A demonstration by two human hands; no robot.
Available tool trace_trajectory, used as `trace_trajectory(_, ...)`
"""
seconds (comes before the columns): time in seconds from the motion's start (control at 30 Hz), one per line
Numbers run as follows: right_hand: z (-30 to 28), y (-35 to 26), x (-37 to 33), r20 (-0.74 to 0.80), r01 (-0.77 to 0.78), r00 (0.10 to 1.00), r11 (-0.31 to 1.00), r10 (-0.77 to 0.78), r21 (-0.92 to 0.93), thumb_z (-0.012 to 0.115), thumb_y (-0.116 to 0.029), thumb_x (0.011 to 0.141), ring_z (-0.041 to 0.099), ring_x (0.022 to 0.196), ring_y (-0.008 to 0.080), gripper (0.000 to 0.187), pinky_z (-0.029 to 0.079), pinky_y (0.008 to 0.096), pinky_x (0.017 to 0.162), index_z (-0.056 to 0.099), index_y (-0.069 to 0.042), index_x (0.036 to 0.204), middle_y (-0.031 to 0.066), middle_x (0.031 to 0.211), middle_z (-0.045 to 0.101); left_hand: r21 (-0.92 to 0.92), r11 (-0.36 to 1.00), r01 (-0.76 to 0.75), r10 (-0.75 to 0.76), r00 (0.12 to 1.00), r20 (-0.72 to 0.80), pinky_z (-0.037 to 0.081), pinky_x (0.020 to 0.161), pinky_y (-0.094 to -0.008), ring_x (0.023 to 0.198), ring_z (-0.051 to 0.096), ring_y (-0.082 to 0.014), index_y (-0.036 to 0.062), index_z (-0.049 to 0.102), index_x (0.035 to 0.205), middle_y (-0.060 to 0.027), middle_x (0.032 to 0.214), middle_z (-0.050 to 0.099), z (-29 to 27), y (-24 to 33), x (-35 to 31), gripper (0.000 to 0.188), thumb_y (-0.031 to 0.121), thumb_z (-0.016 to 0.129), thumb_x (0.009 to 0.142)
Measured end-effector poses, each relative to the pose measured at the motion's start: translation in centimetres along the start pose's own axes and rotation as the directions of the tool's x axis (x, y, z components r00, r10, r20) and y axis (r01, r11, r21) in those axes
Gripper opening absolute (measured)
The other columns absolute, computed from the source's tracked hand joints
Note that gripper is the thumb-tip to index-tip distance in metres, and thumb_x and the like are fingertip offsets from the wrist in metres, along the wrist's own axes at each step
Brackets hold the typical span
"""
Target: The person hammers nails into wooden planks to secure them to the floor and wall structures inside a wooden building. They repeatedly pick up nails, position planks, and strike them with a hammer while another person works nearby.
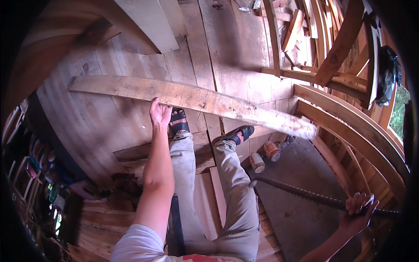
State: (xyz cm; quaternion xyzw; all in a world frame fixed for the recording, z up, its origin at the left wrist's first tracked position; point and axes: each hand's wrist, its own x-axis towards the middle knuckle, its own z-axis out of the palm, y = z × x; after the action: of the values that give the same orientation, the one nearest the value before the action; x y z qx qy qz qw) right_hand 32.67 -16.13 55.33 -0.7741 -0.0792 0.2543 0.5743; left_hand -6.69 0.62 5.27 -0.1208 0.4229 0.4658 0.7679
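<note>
A long, slightly curved wooden plank (192, 97) hangs in front of me, slanting down from the left to the right. My left hand (160, 112) grips its near edge left of the middle, the fingers partly hidden under the wood. At the lower right my right hand (360, 212) is wrapped round a ribbed steel bar (301, 191). The bar points left towards my knee, and its far end has a short bent tip. It crosses above a dark grey sheet (297, 218).
Two cans (271, 151) stand on the grey sheet beside my right foot. Curved timber ribs (349, 126) rise along the right, with loose wood pieces (293, 30) beyond. A large pale beam (150, 24) juts in at upper left. Floorboards (244, 52) lie under my sandals.
</note>
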Motion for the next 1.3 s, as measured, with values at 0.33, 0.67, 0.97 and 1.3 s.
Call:
trace_trajectory(0.33,3.6,12.9,2.5,-0.036,-0.189,0.978,0.942,0.206,0.278,0.038,-0.039,0.094,0.034,0.063,0.0161,0.046,0.033,0.0354,0.075,0.03,-0.013,0.057,0.0021,0.064,0.03,0.125,0.986,0.106,-0.095,0.992,-0.085,0.021,0.106,-0.0463,0.119,0.039,-0.0302,-0.0035,0.048,0.105,-0.016,0.118,0.05,-8.9,-5.0,5.7,0.032,0.007,0.052,0.075)
trace_trajectory(0.67,6.9,19.5,3.0,-0.16,-0.158,0.96,0.919,0.228,0.361,0.041,-0.043,0.093,0.038,0.074,0.0181,0.044,0.027,0.0408,0.094,0.034,-0.012,0.062,0.0047,0.072,0.034,0.182,0.966,0.184,-0.162,0.978,-0.13,0.017,0.109,-0.0472,0.123,0.035,-0.0306,-0.0044,0.046,0.11,-0.0168,0.122,0.047,-12.7,-4.9,7.9,0.037,0.009,0.052,0.076)
trace_trajectory(0.97,8.4,22.8,3.3,-0.022,-0.213,0.969,0.876,0.247,0.432,0.04,-0.041,0.093,0.041,0.076,0.0193,0.044,0.025,0.0434,0.096,0.039,-0.01,0.063,0.006,0.073,0.037,0.338,0.877,0.343,-0.178,0.883,-0.434,0.021,0.108,-0.0497,0.124,0.032,-0.0343,-0.0081,0.035,0.118,-0.0227,0.126,0.038,-9.1,-4.2,7.5,0.044,0.014,0.048,0.082)
trace_trajectory(1.3,9.6,23.0,2.4,-0.091,-0.204,0.959,0.874,0.27,0.442,0.04,-0.042,0.093,0.042,0.076,0.0197,0.044,0.028,0.0434,0.095,0.037,-0.011,0.061,0.0065,0.073,0.039,0.785,0.502,0.363,-0.119,0.928,-0.353,0.05,0.072,-0.0361,0.084,0.055,-0.0208,0.0047,0.046,0.101,-0.0099,0.096,0.051,-1.8,-15.1,-2.5,0.027,0.022,0.053,0.082)
